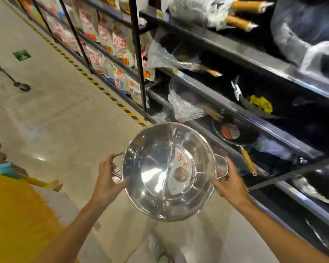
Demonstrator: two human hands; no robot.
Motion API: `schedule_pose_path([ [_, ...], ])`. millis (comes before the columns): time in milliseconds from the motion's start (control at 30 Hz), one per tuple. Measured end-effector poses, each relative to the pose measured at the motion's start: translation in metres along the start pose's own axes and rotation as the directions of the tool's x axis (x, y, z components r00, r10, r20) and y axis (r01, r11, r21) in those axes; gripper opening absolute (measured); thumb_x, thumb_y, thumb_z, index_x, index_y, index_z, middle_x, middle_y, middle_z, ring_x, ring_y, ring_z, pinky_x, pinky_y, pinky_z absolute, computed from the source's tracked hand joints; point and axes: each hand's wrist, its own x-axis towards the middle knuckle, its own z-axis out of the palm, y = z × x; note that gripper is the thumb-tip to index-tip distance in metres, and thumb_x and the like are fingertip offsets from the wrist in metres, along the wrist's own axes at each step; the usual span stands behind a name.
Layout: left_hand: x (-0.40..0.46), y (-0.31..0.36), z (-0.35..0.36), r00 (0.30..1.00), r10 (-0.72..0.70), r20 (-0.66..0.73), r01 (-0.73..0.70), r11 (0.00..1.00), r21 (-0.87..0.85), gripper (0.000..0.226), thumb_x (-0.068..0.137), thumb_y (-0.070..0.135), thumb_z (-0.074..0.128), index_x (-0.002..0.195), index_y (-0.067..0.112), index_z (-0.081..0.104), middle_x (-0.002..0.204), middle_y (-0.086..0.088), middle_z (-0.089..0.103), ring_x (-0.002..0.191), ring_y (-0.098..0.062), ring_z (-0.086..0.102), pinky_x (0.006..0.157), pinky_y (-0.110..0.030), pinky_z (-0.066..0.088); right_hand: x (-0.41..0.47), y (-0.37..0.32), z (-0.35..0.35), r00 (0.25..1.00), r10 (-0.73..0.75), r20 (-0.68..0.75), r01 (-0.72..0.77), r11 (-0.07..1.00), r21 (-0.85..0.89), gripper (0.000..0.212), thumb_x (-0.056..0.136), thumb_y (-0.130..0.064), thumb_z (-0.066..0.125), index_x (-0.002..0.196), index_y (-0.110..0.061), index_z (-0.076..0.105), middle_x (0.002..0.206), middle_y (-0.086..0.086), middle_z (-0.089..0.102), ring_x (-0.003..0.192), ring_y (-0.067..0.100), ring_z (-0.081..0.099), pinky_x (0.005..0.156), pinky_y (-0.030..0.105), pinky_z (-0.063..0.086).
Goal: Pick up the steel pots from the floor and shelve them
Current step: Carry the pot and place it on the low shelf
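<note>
Left hand (107, 178): closed on the left loop handle of the steel pot (168, 171); thumb lies along the rim, fingers curl through and under the handle.
Right hand (229, 182): closed on the right loop handle; fingers wrap it from below, palm toward the pot wall.
Steel pot: held off the floor between both hands, in front of the lower shelves, mouth tilted up toward the camera; a curved divider (170, 149) splits the inside into two halves; a round paper label (181, 168) with red characters lies in the right half.
Floor (65, 114): pale and glossy; a yellow-and-black striped line (95, 83) runs along the foot of the shelving.
Shelving (235, 114): dark metal tiers on the right; black pans with wooden handles (248, 162), some in clear plastic wrap (184, 107), lie on the tiers; further down the aisle stand printed bags (120, 46) in rows.
Lower left: a blurred yellow mass (13, 221), what it is cannot be told.
</note>
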Motion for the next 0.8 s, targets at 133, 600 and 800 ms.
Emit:
schedule_pose_path([
  [133,-0.032,0.032,0.027,0.994,0.067,0.084,-0.069,0.997,0.031,0.103,0.059,0.062,0.071,0.146,0.020,0.035,0.109,-0.004,0.047,0.096,-0.001,0.044,0.078,-0.026,0.043,-0.054,0.037,-0.047,0.994,0.015,-0.106,-0.012,1.000,0.029,0.103,0.059,-0.068,0.082,0.142,-0.066,0.021,0.122,-0.003,0.069,0.107,0.018,0.070,0.088,0.042,0.060],
  [600,-0.258,0.200,0.231,0.733,0.393,0.556,-0.438,0.897,-0.057,0.104,0.065,0.040,0.087,0.149,0.020,0.029,0.109,-0.007,0.043,0.094,-0.016,0.045,0.088,-0.033,0.045,-0.414,0.240,-0.252,0.791,0.281,-0.544,-0.261,0.958,0.115,0.103,0.076,-0.048,0.079,0.157,-0.026,0.020,0.078,-0.002,0.070,0.075,0.012,0.067,0.066,0.029,0.053],
  [800,-0.333,0.265,0.319,0.575,0.426,0.698,-0.544,0.837,-0.063,0.112,0.071,0.042,0.082,0.155,0.017,0.014,0.127,-0.014,0.042,0.113,-0.027,0.044,0.099,-0.045,0.044,-0.515,0.320,-0.301,0.670,0.394,-0.628,-0.322,0.918,0.232,0.103,0.077,-0.046,0.080,0.157,-0.030,0.018,0.081,-0.003,0.072,0.079,0.014,0.070,0.080,0.037,0.056],
])
